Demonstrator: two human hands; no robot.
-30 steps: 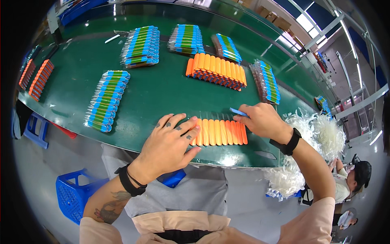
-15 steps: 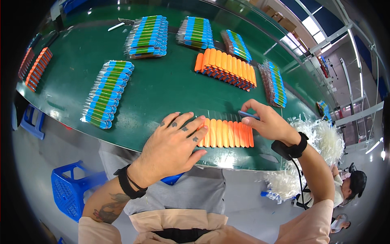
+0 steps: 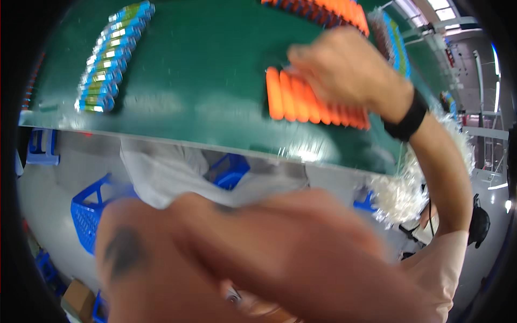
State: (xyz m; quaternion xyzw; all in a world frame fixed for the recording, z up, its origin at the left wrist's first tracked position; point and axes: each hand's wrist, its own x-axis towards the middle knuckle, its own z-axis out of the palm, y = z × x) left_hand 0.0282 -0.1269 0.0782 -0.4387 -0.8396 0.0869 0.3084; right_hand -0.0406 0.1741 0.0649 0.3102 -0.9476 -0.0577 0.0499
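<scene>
A row of orange round-ended strips (image 3: pixel 301 100) lies side by side on the green table (image 3: pixel 199 70). Over the row's far side is my right hand (image 3: pixel 344 67), its fingers curled in and blurred. Whatever they hold is hidden by the hand and the blur. My left hand (image 3: pixel 253 247) is off the table and very near the camera, large and smeared across the lower picture. Its fingers cannot be made out, nor whether anything is in them.
Beyond my right hand lies a stack of orange strips (image 3: pixel 323 13). Blue-and-green strips (image 3: pixel 110 59) lie in a shiny row at the left, with another stack (image 3: pixel 397 46) at the right. A white shredded-looking heap (image 3: pixel 401 196) and a blue stool (image 3: pixel 89 215) stand off the table's near edge.
My left hand has left the orange row and come up close to the camera. My right hand, earlier pinching a small blue-grey flat piece, is now more curled over the row. The view has tilted down.
</scene>
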